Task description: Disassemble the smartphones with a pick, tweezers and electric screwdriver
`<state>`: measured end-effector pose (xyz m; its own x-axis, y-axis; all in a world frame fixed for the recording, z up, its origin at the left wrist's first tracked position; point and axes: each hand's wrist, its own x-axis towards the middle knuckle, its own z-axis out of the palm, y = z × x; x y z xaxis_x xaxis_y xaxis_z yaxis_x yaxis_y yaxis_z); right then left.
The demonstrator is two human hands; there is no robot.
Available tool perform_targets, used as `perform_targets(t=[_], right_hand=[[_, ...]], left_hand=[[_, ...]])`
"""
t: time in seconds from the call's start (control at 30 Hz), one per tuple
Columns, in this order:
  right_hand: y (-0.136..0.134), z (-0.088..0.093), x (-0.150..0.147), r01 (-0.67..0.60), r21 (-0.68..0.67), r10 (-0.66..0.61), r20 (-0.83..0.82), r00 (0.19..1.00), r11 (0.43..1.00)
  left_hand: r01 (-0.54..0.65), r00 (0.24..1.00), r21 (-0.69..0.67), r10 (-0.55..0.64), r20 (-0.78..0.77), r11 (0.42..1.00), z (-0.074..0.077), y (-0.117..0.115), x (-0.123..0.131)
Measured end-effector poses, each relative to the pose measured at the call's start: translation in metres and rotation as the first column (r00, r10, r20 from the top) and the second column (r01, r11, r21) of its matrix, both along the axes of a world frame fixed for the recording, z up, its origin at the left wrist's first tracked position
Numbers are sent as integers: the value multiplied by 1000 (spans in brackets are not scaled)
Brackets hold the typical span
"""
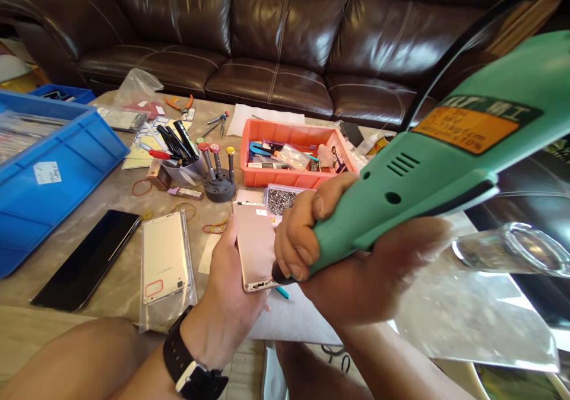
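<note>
My left hand [229,281], with a black watch [189,370] on its wrist, holds a rose-gold smartphone [255,240] upright by its edge. My right hand [338,257] grips a large green electric screwdriver [423,168] with an orange label. The screwdriver's dark tip [279,273] is at the phone's lower end, where my fingers partly hide the contact. Most of the phone's back shows, but its front is hidden.
On the cluttered table are a blue plastic crate [48,168], an orange tray of tools [296,154], a tray of tiny screws [280,201], a screwdriver stand [218,177], a black phone panel [86,260] and a bagged gold phone back [165,263]. A leather sofa [267,44] stands behind.
</note>
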<state>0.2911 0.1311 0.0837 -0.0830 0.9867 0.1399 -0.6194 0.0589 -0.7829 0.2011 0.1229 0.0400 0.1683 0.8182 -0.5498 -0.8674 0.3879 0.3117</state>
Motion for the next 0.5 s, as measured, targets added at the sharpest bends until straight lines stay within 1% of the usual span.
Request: perform_targets(t=[0.1, 0.27, 0.37, 0.5], right_hand=[[0, 0, 1, 2, -17, -2, -11, 1000, 1000], [0, 3, 3, 58, -10, -58, -5, 998, 998], [1, 6, 5, 81, -17, -81, 10, 997, 997], [2, 7, 10, 61, -21, -61, -14, 998, 998]], left_hand=[[-48, 999, -55, 47, -11, 997, 5, 3, 2], [-7, 1000, -90, 8, 15, 996, 12, 4, 3], [-15, 1000, -111, 17, 9, 994, 11, 3, 2], [8, 999, -102, -3, 47, 995, 5, 4, -2]])
